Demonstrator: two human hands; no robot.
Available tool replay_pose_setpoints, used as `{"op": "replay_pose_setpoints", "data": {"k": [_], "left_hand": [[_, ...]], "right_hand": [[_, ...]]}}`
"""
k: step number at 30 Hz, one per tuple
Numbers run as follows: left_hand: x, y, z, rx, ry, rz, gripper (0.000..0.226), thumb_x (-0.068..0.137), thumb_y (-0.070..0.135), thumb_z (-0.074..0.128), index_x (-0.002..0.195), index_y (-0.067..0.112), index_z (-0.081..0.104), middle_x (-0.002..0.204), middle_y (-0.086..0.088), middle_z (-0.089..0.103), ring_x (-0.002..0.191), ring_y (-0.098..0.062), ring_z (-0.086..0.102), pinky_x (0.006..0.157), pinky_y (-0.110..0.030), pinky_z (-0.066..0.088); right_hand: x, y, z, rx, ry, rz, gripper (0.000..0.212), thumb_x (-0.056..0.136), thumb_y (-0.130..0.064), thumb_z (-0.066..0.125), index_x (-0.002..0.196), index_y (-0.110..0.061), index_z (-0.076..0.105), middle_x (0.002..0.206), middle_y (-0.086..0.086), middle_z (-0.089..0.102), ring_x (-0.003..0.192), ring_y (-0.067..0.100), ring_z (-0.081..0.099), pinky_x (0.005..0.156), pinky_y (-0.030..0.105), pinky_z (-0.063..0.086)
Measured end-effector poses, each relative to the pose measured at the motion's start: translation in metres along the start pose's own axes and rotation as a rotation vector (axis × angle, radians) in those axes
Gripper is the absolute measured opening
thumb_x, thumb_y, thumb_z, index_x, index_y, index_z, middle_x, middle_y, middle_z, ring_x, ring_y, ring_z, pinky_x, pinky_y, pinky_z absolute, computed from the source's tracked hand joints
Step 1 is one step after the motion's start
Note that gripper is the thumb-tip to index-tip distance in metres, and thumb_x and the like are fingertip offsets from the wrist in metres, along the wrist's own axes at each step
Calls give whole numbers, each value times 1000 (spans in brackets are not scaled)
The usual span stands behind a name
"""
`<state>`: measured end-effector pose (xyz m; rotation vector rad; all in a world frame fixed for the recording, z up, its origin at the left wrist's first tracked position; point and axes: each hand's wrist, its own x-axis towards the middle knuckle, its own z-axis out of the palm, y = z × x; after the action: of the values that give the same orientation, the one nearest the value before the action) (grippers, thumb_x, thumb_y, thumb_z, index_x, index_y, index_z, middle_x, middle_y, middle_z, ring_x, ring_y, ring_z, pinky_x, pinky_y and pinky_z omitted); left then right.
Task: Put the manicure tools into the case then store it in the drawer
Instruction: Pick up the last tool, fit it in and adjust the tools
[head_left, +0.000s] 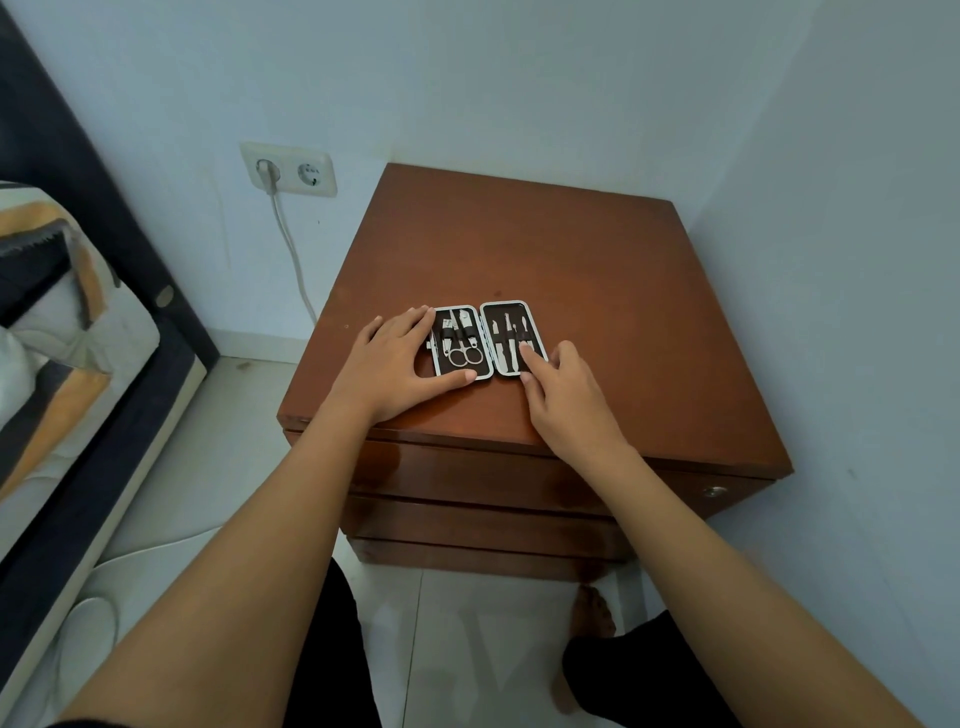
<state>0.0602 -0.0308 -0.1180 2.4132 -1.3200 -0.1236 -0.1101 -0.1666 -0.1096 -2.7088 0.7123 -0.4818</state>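
Note:
A small manicure case (485, 312) with a light rim and dark lining lies open flat on the brown wooden nightstand (545, 244). Its left half holds scissors (464, 353) and clippers; its right half holds several slim metal tools (506, 343). My left hand (395, 364) lies flat against the case's left edge, thumb along its near rim, fingers apart. My right hand (566, 389) rests at the right half's near corner, with the index fingertip pressing on a tool there. The top drawer (467, 473) below the nightstand's top is closed.
Two more closed drawers sit below the top one. A wall socket (288, 169) with a plugged cable is at the left. A bed (62, 332) with a dark frame stands at far left. Walls close in behind and to the right.

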Motion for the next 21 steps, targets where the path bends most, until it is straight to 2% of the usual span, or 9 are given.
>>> {"op": "replay_pose_setpoints", "data": {"k": [4, 12, 15, 18, 21], "left_hand": [[0, 0, 0, -2, -2, 1, 108, 64, 86, 30, 149, 21, 19, 157, 2, 21, 144, -11, 15, 117, -36, 3], [1, 1, -1, -29, -11, -21, 106, 65, 82, 40, 149, 22, 20, 157, 4, 21, 144, -10, 15, 117, -35, 2], [2, 1, -3, -61, -8, -29, 107, 62, 82, 44, 148, 22, 23, 156, 5, 24, 143, -10, 18, 117, -36, 3], [5, -1, -4, -98, -6, -42, 110, 58, 84, 48, 146, 23, 27, 154, 6, 28, 141, -11, 23, 115, -36, 7], [8, -1, -6, -125, -17, -54, 114, 51, 86, 47, 145, 24, 28, 153, 7, 30, 140, -12, 25, 113, -35, 9]], "right_hand": [[-6, 1, 3, 73, 101, -20, 34, 95, -19, 44, 126, -9, 53, 94, 9, 47, 87, 22, 49, 74, 36, 48], [0, 0, 3, -20, 22, 9, 39, 97, -29, 39, 133, -15, 46, 100, 9, 44, 89, 23, 48, 74, 37, 46], [0, 1, 0, 115, 24, 45, 38, 98, -27, 37, 133, -16, 45, 99, 4, 41, 88, 18, 48, 77, 33, 45], [1, 1, -5, 311, 117, 169, 26, 96, -21, 41, 117, -14, 53, 102, 1, 46, 85, 13, 49, 77, 28, 44], [13, 0, -7, 259, 94, 299, 12, 91, -18, 48, 95, -10, 57, 96, 3, 49, 84, 18, 51, 73, 29, 40]]}}
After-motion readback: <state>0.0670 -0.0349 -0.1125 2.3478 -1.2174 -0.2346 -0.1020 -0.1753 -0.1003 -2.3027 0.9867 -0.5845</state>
